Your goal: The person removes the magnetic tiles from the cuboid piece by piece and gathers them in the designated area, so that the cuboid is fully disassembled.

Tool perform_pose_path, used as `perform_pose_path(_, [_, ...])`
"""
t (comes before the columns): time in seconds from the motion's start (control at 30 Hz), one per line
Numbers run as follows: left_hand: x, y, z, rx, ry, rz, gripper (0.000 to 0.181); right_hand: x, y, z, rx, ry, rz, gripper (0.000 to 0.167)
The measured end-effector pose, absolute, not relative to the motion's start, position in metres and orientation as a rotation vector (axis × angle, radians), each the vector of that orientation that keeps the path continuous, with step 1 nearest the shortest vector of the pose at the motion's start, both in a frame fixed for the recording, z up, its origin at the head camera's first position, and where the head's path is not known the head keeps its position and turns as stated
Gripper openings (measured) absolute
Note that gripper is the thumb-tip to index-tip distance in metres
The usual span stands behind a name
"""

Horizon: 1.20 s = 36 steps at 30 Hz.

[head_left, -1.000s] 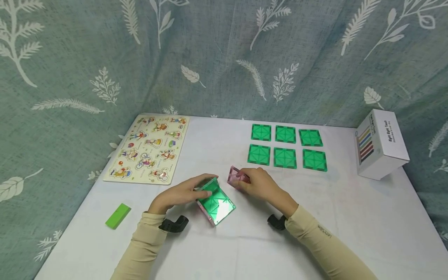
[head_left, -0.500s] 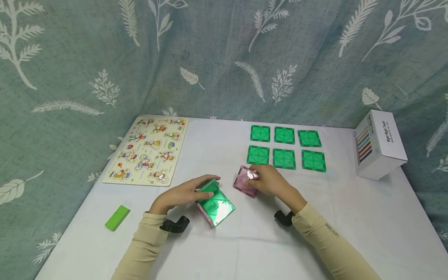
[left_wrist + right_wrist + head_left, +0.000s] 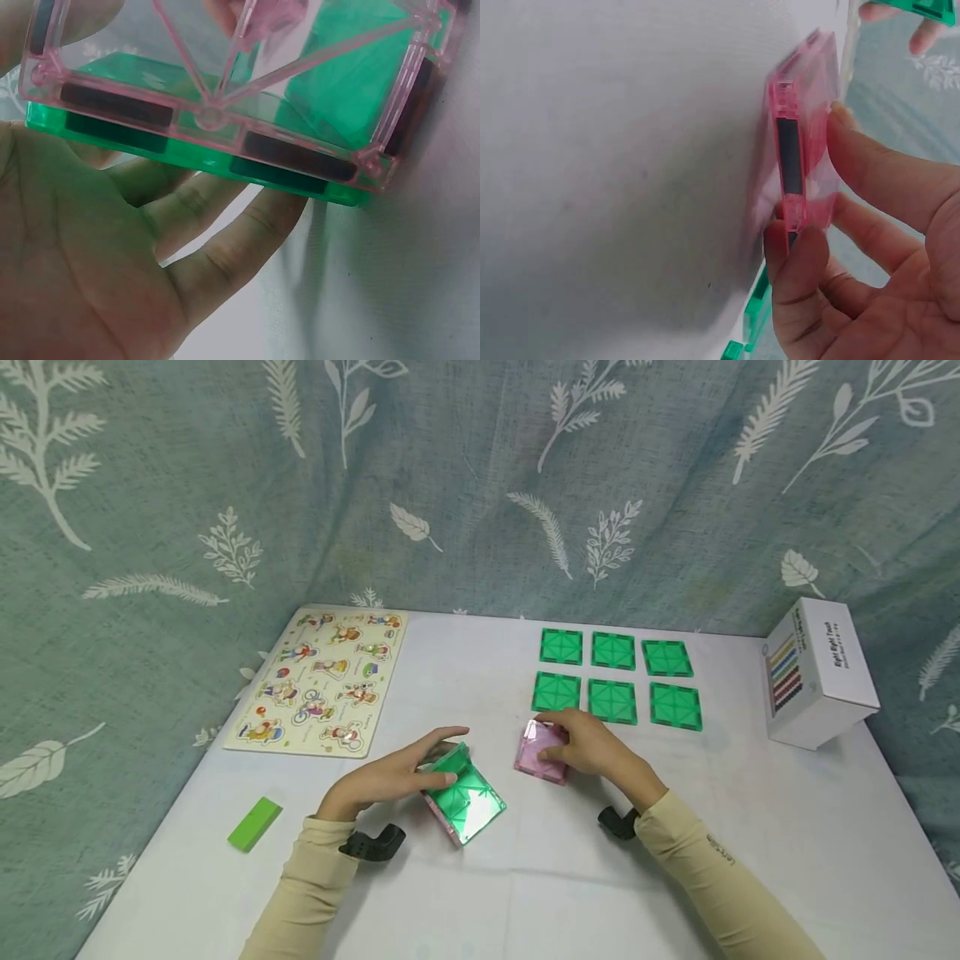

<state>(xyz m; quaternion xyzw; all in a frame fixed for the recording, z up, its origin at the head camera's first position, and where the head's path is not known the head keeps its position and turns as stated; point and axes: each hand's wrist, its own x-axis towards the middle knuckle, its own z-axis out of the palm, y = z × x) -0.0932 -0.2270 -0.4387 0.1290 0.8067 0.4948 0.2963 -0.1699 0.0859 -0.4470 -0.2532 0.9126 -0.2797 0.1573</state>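
My left hand (image 3: 375, 787) holds a small structure of magnetic tiles, its thumb over a green tile (image 3: 476, 810) and its other fingers behind. One green tile lies low, another stands up at the back, and a pink tile (image 3: 210, 116) forms the near left side in the left wrist view. To the right, my right hand (image 3: 603, 750) pinches a separate pink square magnetic tile (image 3: 534, 752) between thumb and fingers. In the right wrist view this pink tile (image 3: 806, 142) is close to the white cloth, with dark magnets in its edge; contact with the cloth is unclear.
Several green square magnetic tiles (image 3: 611, 700) lie in two rows behind the right hand. A picture puzzle board (image 3: 300, 743) lies at the back left, with a green block (image 3: 255, 824) nearer. A white box (image 3: 821, 681) stands at the far right.
My right hand has moved right with the pink tile, away from the structure, and the tile has turned to show its flat face. The left hand stays on the structure.
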Motion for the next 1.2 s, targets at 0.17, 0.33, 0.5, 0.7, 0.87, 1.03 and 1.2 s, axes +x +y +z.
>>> perform_pose_path(0.17, [-0.092,-0.226,-0.437,0.343,2.134,1.313,0.072,-0.171,0.088,-0.446,-0.731,2.63,-0.794,0.053])
perform_pose_path(0.33, [-0.09,-0.227,-0.436,0.391,2.174,1.252,0.075,-0.169,0.089,-0.444,-0.69,2.631,-0.801,0.054])
perform_pose_path(0.5, [-0.091,-0.231,-0.437,0.468,2.168,1.256,0.087,-0.17,0.09,-0.443,-0.669,2.617,-0.808,0.058])
perform_pose_path(0.7, [-0.094,-0.237,-0.442,0.589,1.997,1.44,0.108,-0.17,0.091,-0.442,-0.667,2.595,-0.797,0.065])
perform_pose_path(0.87, [-0.094,-0.237,-0.444,0.614,1.995,1.426,0.11,-0.169,0.093,-0.443,-0.676,2.603,-0.781,0.069])
perform_pose_path(1.03, [-0.094,-0.235,-0.443,0.631,1.985,1.432,0.11,-0.169,0.095,-0.444,-0.686,2.606,-0.775,0.069])
perform_pose_path(1.2, [-0.094,-0.235,-0.443,0.599,1.983,1.425,0.109,-0.169,0.095,-0.445,-0.683,2.596,-0.774,0.068])
